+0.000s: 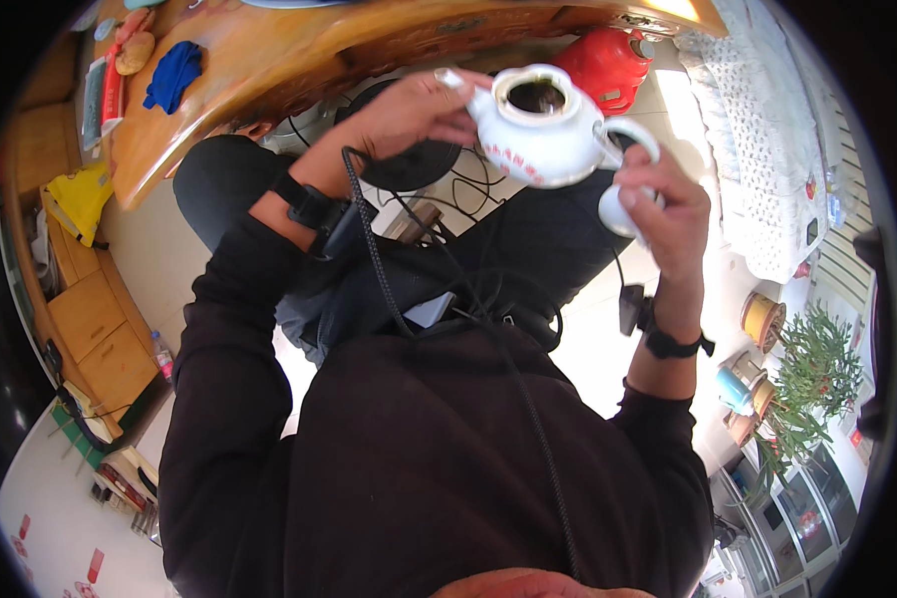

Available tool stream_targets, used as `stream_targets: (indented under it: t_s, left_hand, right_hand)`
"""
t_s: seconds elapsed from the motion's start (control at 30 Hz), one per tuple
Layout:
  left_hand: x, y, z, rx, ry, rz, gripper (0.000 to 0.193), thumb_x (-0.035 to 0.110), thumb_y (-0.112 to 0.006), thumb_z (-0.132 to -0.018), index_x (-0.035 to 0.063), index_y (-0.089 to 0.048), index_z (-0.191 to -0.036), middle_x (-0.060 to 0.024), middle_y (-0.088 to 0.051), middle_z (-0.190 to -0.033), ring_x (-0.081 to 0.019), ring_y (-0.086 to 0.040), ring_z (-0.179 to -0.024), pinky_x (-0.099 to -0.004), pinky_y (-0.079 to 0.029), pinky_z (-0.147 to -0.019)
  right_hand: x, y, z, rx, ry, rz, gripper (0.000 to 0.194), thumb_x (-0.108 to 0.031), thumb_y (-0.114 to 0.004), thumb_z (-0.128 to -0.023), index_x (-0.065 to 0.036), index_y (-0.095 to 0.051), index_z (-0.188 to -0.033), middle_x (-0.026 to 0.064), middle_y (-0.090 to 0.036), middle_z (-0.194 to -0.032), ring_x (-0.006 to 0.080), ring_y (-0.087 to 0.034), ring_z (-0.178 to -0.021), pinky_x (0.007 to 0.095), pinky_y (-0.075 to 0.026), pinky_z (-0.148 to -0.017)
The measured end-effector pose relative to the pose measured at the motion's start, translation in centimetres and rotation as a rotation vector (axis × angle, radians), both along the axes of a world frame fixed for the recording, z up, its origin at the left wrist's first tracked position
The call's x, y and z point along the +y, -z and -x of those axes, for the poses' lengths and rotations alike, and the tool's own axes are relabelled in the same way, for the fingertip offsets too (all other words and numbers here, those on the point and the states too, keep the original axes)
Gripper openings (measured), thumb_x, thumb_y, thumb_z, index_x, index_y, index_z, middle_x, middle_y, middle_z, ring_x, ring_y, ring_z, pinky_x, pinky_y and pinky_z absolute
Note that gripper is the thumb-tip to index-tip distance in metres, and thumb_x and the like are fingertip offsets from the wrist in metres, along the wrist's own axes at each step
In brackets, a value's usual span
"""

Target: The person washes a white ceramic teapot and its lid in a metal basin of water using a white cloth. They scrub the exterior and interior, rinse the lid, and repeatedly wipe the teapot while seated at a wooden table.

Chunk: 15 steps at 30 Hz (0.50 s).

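Note:
A white porcelain teapot [546, 142] with red markings is held in the air above my knees, its top uncovered and dark inside. My left hand [433, 108] is at the spout, its fingers around it. At the other side, my right hand [661, 198] grips the teapot's handle and also has the small white lid [619, 209] between its fingers. Below the teapot, a round black object [411, 161] and loose black cables [478, 187] lie near the floor.
A wooden table [269, 45] with a crumpled blue cloth [174, 75] stands ahead. Beneath its edge is a red plastic jug [605, 63]. A patterned cover [762, 134] hangs at the right, with potted plants [815, 359] nearer. A cord crosses in front of my torso.

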<state>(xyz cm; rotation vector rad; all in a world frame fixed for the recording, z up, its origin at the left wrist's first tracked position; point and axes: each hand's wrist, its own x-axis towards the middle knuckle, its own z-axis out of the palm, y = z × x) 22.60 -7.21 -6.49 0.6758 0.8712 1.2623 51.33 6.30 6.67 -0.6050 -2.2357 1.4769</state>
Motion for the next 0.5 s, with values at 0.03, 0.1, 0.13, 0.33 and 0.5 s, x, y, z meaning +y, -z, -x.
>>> stream_targets:
  t_s: [0.03, 0.1, 0.13, 0.33, 0.5]
  left_hand:
    - [0.1, -1.1, 0.8, 0.067, -0.046, -0.051, 0.042, 0.032, -0.052, -0.106, 0.0084, -0.054, -0.141, -0.0084, -0.066, -0.124, -0.0192, -0.067, -0.11, -0.0361, -0.056, -0.096]
    - [0.0, -3.4, 2.6, 0.199, -0.139, -0.127, 0.041, 0.033, -0.051, -0.107, 0.0078, -0.056, -0.138, -0.0068, -0.067, -0.12, -0.0164, -0.067, -0.107, -0.0334, -0.057, -0.095]
    - [0.3, -4.5, 3.2, 0.19, -0.184, -0.102, 0.041, 0.034, -0.052, -0.106, 0.0079, -0.058, -0.137, -0.0062, -0.068, -0.116, -0.0151, -0.068, -0.104, -0.03, -0.057, -0.094]
    - [-0.7, -11.2, 6.8, 0.372, -0.541, -0.095, 0.036, 0.031, -0.054, -0.105, 0.0043, -0.065, -0.126, -0.0038, -0.067, -0.11, -0.0112, -0.066, -0.1, -0.0276, -0.057, -0.09]
    - [-0.3, -12.2, 9.3, 0.397, -0.69, 0.062, 0.034, 0.031, -0.057, -0.103, 0.0022, -0.064, -0.119, -0.0082, -0.071, -0.108, -0.0164, -0.07, -0.095, -0.0311, -0.059, -0.083]
  right_hand:
    - [0.6, -0.2, 0.6, 0.035, -0.016, -0.046, 0.018, 0.005, -0.071, -0.08, -0.001, -0.075, -0.096, 0.0072, -0.066, -0.101, 0.0138, -0.062, -0.091, 0.0266, -0.048, -0.081]
    - [1.7, -1.1, 1.9, 0.07, -0.055, -0.07, 0.017, 0.001, -0.074, -0.082, -0.002, -0.076, -0.098, 0.0069, -0.068, -0.101, 0.0126, -0.063, -0.094, 0.0249, -0.048, -0.083]
    - [2.1, -1.6, 2.7, 0.062, -0.037, -0.104, 0.016, -0.001, -0.075, -0.082, -0.003, -0.076, -0.098, 0.0066, -0.069, -0.101, 0.0124, -0.063, -0.096, 0.0249, -0.049, -0.084]
    - [3.6, -3.8, 10.3, 0.166, -0.078, -0.258, 0.014, 0.001, -0.068, -0.088, -0.001, -0.075, -0.1, 0.0082, -0.07, -0.107, 0.0174, -0.061, -0.111, 0.0328, -0.045, -0.101]
    - [2.4, -3.5, 14.2, 0.226, -0.136, -0.115, 0.014, -0.001, -0.07, -0.087, 0.0, -0.075, -0.101, 0.0078, -0.07, -0.105, 0.0165, -0.06, -0.111, 0.0319, -0.046, -0.099]
